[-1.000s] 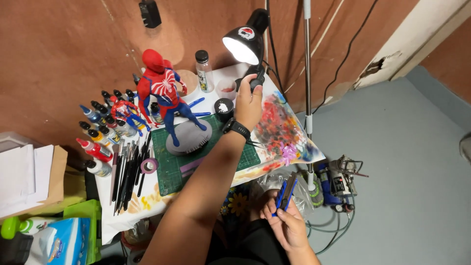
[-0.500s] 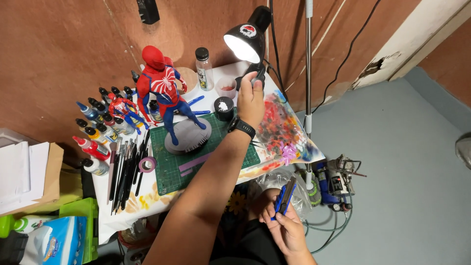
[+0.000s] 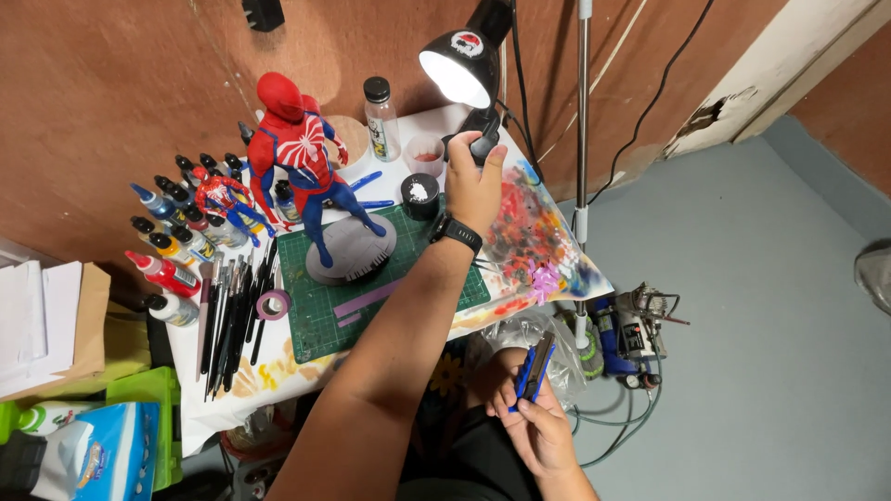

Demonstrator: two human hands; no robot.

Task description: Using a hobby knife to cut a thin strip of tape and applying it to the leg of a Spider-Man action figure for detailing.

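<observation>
Black desk lamp [image 3: 464, 57], lit, round red-and-white sticker on its shade, at the table's back edge by the wall. Left hand [image 3: 475, 181] w/ black wristwatch [image 3: 456, 232] closed around the lamp's neck under the shade. Right hand [image 3: 538, 429] low by the lap, fingers wrapped on a blue-black utility knife [image 3: 532, 371]. Clear bottle [image 3: 381, 119], black cap, yellow label, stands behind the red-blue figure [image 3: 306, 176] on green cutting mat [image 3: 371, 278]. Blue-white wipes pack [image 3: 97, 459] bottom left.

Brown wall [image 3: 111, 93], grey floor [image 3: 761, 325]
</observation>
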